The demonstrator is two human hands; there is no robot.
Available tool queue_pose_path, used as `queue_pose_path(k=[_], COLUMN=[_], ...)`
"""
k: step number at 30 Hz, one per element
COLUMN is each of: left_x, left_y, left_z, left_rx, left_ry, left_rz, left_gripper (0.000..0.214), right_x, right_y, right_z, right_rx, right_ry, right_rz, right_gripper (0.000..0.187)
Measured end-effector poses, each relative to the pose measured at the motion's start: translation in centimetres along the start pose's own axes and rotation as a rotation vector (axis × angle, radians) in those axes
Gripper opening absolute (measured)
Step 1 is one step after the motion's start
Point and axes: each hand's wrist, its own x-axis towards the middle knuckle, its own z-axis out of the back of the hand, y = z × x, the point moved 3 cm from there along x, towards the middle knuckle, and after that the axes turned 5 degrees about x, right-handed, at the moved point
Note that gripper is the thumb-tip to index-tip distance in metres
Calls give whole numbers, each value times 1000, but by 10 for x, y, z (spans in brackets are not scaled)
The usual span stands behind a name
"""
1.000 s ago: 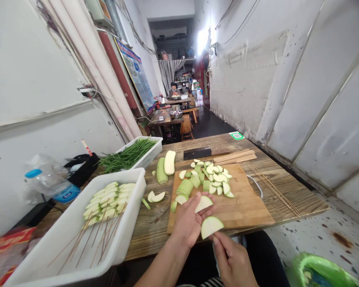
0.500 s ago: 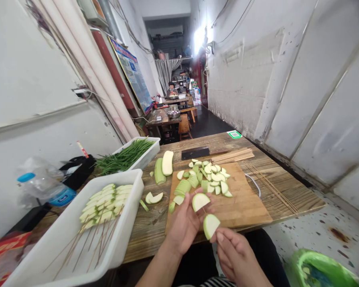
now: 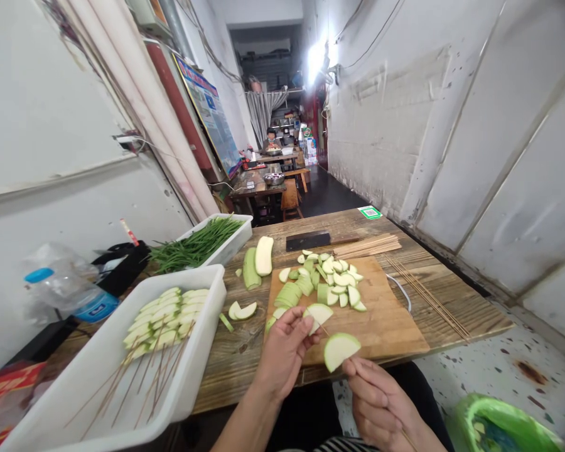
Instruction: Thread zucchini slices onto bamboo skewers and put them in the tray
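My left hand (image 3: 282, 351) pinches a pale green squash slice (image 3: 318, 313) over the near edge of the wooden cutting board (image 3: 386, 326). My right hand (image 3: 381, 402) is closed on a thin bamboo skewer that carries a second slice (image 3: 339, 349); the skewer's tip points up toward the first slice. Several more cut slices (image 3: 332, 279) lie in a heap at the board's far end. A white tray (image 3: 136, 370) at my left holds skewered slices (image 3: 167, 317) in rows.
Two squash halves (image 3: 258, 260) and a cleaver (image 3: 311, 240) lie beyond the board, with bamboo skewers (image 3: 371, 245) beside it. A second white tray of green chives (image 3: 202, 245) stands far left. A plastic bottle (image 3: 68, 289) and a green bin (image 3: 503, 427) flank me. A person sits far down the room.
My left hand has shifted its slice a little lower. The slice on my right hand's skewer has turned flatter and moved slightly right.
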Motion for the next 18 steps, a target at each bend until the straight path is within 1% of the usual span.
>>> queue_pose_path(k=[2,5,8,13,15,17,18], left_x=[0,1,1,-5,-9,-12,-13], left_y=[0,0,2,7,9,9,8], left_z=[3,10,15,24,28,35,39], left_rx=[32,78,83,98,124,212,304], left_ry=[4,65,115,57,56,49,36], left_rz=[-31,-85,-76,15,35,2,-37], left_gripper=[23,23,26,23,24,24,24], right_x=[0,-2,-4,-5,-6,-6,-7], right_y=[-1,-4,-7,-7,-9,-11,-12], right_z=[3,6,6,4,3,1,0], right_rx=[33,71,60,12,30,59,73], right_ry=[17,66,73,-37,-42,-15,-6], right_rz=[-28,-98,-151,-137,-143,-160,-169], right_gripper=[16,18,20,20,21,23,24])
